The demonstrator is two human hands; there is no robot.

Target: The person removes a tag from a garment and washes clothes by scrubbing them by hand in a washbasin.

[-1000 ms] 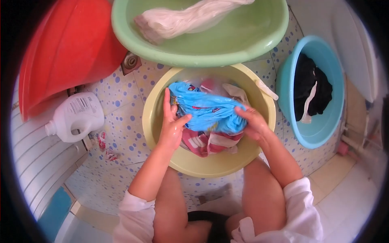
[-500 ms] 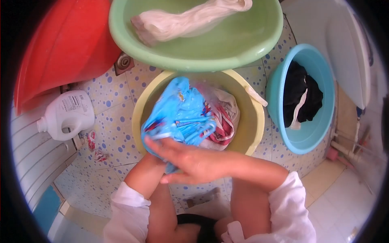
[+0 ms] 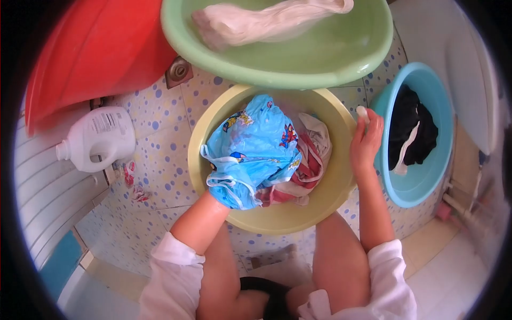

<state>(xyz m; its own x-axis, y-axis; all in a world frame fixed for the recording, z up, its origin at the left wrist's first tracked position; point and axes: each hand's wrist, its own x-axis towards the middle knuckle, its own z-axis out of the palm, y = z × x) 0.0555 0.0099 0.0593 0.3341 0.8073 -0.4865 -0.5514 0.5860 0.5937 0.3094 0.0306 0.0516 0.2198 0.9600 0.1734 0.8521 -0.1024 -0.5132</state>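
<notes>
Cloth, blue and thin, bunches in loose wet-looking folds over the left hand. This blue cloth (image 3: 261, 144) carries small cartoon prints in red, yellow and darker blue, with white piping along its gathered lower edge. Left forearm (image 3: 200, 226) enters at that edge; the fingers are covered, so whether the hand is open or closed cannot be told.

Right hand (image 3: 367, 136) is raised at the right rim of the yellow basin (image 3: 272, 228), fingers bent and closed on a small pale bar (image 3: 362, 112). Only the bar's rounded end shows above the fingertips.

Yellow basin is round, smooth-walled, with a broad rim. Blue cloth lies within its outline, toward the left side. Beside and partly beneath it: a crumpled red-and-white cloth (image 3: 311, 170), broad bands twisted out of line, and a beige cloth (image 3: 319, 132) in soft rumples.

Beyond sits a wide green basin (image 3: 293, 80), glossy, thick-lipped, holding a long white cloth (image 3: 256, 24) creased lengthwise. To the right, a turquoise tub (image 3: 405, 200), deep and smooth; inside, a matte black cloth (image 3: 424, 133) in a heap with a narrow pale strip (image 3: 408, 146) across it.

To the left, a translucent white jug (image 3: 109, 128) with moulded handle and printed label, lying tilted in view. Near it, crumpled wrappers (image 3: 140, 193) on tiles (image 3: 162, 133) patterned with blue and yellow dots. Square metal drain (image 3: 178, 71), round-centred, near a large curved red sheet (image 3: 101, 48).
</notes>
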